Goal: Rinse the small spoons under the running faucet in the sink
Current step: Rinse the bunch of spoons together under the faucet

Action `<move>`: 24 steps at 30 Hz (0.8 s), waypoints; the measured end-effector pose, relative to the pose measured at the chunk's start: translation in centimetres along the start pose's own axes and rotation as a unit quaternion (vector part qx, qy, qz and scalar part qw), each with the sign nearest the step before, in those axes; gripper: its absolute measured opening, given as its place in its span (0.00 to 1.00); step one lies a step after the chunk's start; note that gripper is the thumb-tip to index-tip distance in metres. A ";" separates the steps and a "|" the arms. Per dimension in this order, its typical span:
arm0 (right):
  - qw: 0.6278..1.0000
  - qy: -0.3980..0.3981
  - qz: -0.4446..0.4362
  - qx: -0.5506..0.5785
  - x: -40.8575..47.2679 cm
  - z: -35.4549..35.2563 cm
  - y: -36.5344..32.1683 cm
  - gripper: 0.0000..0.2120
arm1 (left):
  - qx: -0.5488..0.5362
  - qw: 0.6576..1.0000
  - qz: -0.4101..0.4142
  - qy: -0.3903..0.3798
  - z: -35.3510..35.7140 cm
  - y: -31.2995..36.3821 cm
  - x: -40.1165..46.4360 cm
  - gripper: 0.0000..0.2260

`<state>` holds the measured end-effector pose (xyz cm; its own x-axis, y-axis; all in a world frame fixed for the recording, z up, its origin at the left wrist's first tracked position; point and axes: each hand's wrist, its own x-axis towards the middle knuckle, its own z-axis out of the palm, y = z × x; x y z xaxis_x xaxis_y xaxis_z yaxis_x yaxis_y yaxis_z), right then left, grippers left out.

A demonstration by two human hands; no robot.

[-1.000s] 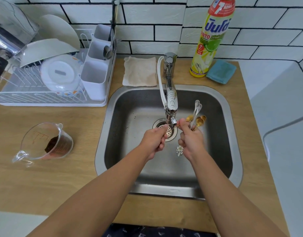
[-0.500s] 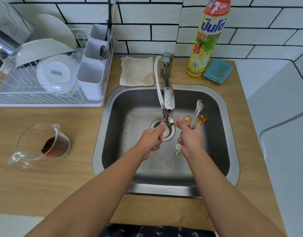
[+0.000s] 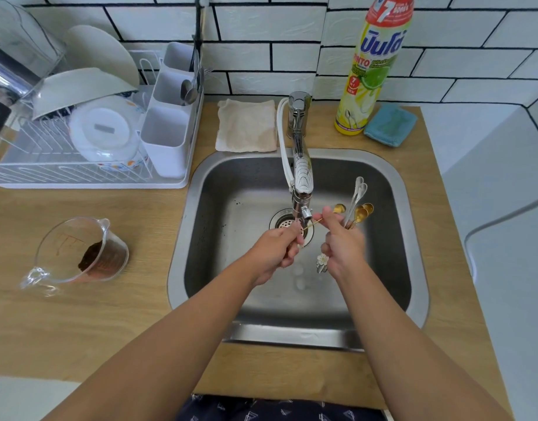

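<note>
White tiles with dark grout back a wooden bench (image 3: 79, 323) with a steel sink (image 3: 413, 268) set into it. The faucet (image 3: 301, 165) reaches out over the drain, its nozzle just above the two hands, which are close together but not touching. The left hand (image 3: 273, 250) has its fingers curled round one thin gold spoon (image 3: 311, 224), whose slim handle slants up toward the nozzle and the right thumb. The right hand (image 3: 343, 250) grips a bundle of small spoons (image 3: 357, 208), gold and silver bowls fanning upward, with a flower-shaped handle end poking out below the fist. Whether water is running cannot be told, though a few pale foamy blobs lie on the sink floor below the hands.

On the bench behind the sink lie a beige cloth (image 3: 246, 126), a yellow bottle of dish liquid (image 3: 368, 71) and a blue sponge (image 3: 389, 124) just beside it. To the left stand a white dish rack (image 3: 88, 177) with bowls and a cutlery holder, and a clear measuring jug (image 3: 79, 253) holding something dark brown.
</note>
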<state>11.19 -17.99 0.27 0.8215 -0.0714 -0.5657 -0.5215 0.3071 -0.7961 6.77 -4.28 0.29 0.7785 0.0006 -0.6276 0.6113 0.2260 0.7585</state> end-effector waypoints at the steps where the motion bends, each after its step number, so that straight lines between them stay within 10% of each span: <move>1: 1.000 -0.018 -0.002 0.015 0.1 -0.2 -0.1 0.17 | -0.072 0.996 -0.039 -0.031 -0.2 0.1 0.0 0.17; 5: 0.997 -0.075 0.002 0.030 0.2 -0.5 -0.3 0.12 | -0.220 0.958 -0.169 -0.072 -0.5 0.8 -0.1 0.17; 9: 0.999 0.013 0.006 -0.034 0.3 -0.3 -0.4 0.10 | 0.077 0.996 -0.018 0.043 -0.1 0.9 -0.2 0.15; 15: 0.999 0.039 0.005 -0.010 0.0 1.0 -0.2 0.19 | 0.428 0.886 0.146 0.100 0.1 0.3 0.2 0.18; 19: 0.998 -0.030 0.041 -0.036 -0.8 1.3 1.0 0.13 | 0.182 0.975 0.080 0.102 -0.4 0.0 -0.2 0.22; 24: 0.991 -0.096 0.057 -0.076 -1.2 1.5 1.8 0.04 | 0.043 0.997 0.062 0.027 -0.9 -0.5 -1.5 0.16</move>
<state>9.65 -15.89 -0.16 0.7763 0.1427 -0.6141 -0.6303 0.1562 -0.7605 5.19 -3.52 0.73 0.8416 0.0766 -0.5346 0.5222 0.1371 0.8417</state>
